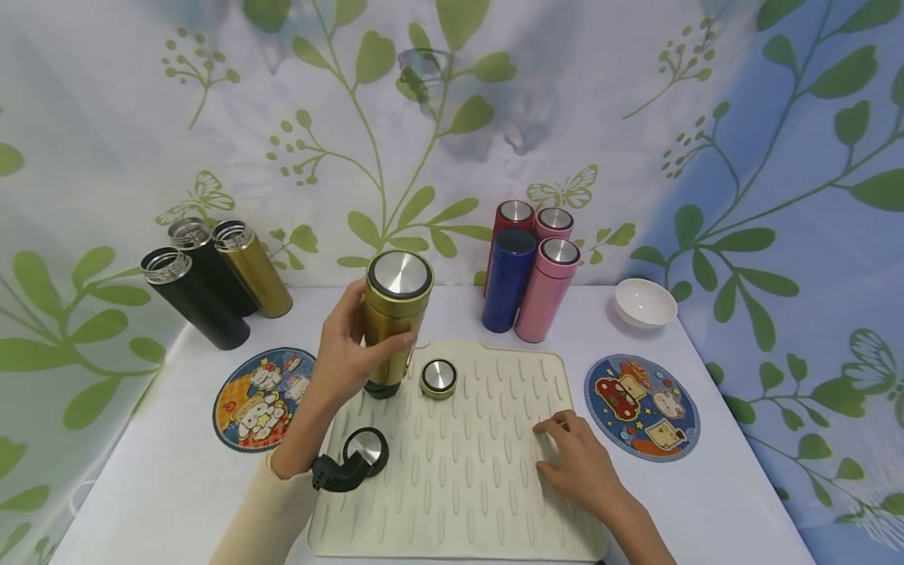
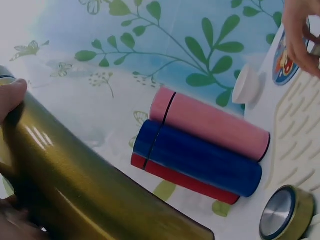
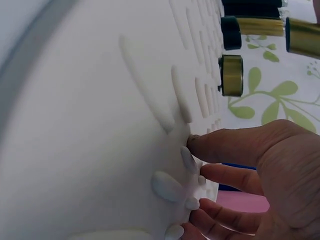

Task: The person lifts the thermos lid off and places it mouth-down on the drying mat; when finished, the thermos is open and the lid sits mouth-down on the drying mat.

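My left hand (image 1: 348,349) grips a gold thermos bottle (image 1: 384,357) with a steel-topped lid on it, over the far left of the cream ribbed mat (image 1: 483,514). In the left wrist view the gold bottle slants across the lower left. My right hand (image 1: 575,459) rests on the right part of the mat, its fingertips touching the surface and nothing held. A loose gold lid (image 1: 439,378) lies on the mat just right of the bottle. Nearer the front, a black lid (image 1: 374,447) sits on the mat, partly covered by the wrist camera's black mount.
Two black bottles (image 1: 205,302) and a gold one (image 1: 257,275), all lidless, stand at the back left. Lidded red, blue (image 1: 507,282) and pink (image 1: 542,302) bottles stand behind the mat. Round cartoon mats (image 1: 643,406) flank it; a white bowl (image 1: 645,304) is back right.
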A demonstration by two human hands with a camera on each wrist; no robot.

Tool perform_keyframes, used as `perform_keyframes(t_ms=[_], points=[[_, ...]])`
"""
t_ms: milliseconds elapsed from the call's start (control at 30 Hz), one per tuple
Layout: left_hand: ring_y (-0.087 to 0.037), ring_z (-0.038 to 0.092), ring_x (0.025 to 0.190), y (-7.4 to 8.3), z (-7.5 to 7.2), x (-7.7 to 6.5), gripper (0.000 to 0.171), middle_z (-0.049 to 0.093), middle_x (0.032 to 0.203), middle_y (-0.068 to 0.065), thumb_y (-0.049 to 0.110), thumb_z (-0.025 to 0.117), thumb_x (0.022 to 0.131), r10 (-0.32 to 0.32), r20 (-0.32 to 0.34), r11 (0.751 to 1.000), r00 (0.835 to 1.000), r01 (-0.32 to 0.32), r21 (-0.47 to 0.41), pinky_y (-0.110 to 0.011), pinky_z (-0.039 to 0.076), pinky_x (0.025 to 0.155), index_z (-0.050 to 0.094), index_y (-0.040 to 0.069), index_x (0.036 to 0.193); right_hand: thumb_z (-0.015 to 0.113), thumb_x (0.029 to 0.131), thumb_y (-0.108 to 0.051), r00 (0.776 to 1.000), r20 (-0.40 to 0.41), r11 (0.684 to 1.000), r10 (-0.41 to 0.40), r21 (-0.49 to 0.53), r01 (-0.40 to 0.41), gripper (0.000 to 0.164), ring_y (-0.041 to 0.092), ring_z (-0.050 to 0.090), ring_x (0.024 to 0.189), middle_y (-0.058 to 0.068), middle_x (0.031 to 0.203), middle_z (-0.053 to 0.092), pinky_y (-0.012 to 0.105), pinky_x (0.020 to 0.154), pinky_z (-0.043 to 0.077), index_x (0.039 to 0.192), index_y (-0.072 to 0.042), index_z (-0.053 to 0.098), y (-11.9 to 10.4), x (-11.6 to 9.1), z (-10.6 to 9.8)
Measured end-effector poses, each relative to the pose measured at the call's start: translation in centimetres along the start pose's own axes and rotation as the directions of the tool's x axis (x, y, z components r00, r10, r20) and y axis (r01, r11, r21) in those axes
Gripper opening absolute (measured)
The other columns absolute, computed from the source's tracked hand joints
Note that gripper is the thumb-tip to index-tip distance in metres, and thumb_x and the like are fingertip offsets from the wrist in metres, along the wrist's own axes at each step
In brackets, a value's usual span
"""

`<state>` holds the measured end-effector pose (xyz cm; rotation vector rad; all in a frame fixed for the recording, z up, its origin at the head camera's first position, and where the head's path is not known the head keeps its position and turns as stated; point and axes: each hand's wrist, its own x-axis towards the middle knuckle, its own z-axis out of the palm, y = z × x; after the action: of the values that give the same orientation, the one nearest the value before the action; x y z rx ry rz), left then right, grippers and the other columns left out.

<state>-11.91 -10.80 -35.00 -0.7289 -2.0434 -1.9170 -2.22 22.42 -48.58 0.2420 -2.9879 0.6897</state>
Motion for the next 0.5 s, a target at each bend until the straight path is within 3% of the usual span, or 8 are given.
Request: perform_keyframes(t_ms=[100, 200, 367, 500], points=[[-0.026, 0.059, 0.113, 0.7, 0.0, -2.0, 0.073, 0.061, 0.127, -0.005, 0.002, 0.084, 0.077, -0.022, 0.023, 0.999, 1.000, 0.021, 0.031, -0.036, 0.045, 0.099, 0.054, 0.020, 0.141, 0.091, 0.068, -0.015, 1.000, -0.012, 1.000, -0.029, -0.012, 0.029, 0.046, 0.023, 0.053, 0.096, 0.004, 0.109, 0.054, 0.039, 0.074, 0.049, 0.109, -0.012, 0.072, 0.0, -0.1, 0.2], [-0.026, 0.059, 0.115, 1.2, 0.2, -3.6, 0.079, 0.062, 0.129, -0.004, 0.000, 0.086, 0.073, -0.001, 0.030, 0.998, 1.000, -0.001, 0.063, -0.034, 0.045, 0.098, 0.054, 0.020, 0.143, 0.091, 0.067, -0.015, 0.998, -0.032, 0.998, -0.055, -0.022, 0.054, 0.046, 0.024, 0.054, 0.096, 0.005, 0.109, 0.056, 0.039, 0.074, 0.050, 0.108, -0.011, 0.072, 0.0, -0.2, 0.1], [-0.024, 0.060, 0.114, 1.3, 0.8, -5.3, 0.083, 0.063, 0.132, -0.003, 0.002, 0.091, 0.068, 0.086, 0.031, 0.984, 0.996, -0.090, 0.152, -0.029, 0.047, 0.092, 0.056, 0.016, 0.142, 0.090, 0.071, -0.020, 0.999, -0.019, 0.999, -0.042, -0.007, 0.042, 0.051, 0.027, 0.059, 0.101, 0.006, 0.114, 0.061, 0.044, 0.082, 0.052, 0.116, -0.009, 0.070, -0.5, -0.3, -0.8], [-0.022, 0.061, 0.111, 1.1, 1.2, -6.2, 0.084, 0.064, 0.130, -0.002, 0.008, 0.094, 0.065, 0.164, 0.032, 0.951, 0.986, -0.166, 0.261, -0.026, 0.047, 0.088, 0.058, 0.012, 0.140, 0.088, 0.076, -0.025, 0.998, -0.032, 0.997, -0.059, 0.046, 0.060, 0.048, 0.025, 0.061, 0.106, 0.003, 0.115, 0.064, 0.047, 0.087, 0.052, 0.118, -0.009, 0.070, -1.4, -0.4, -1.9]])
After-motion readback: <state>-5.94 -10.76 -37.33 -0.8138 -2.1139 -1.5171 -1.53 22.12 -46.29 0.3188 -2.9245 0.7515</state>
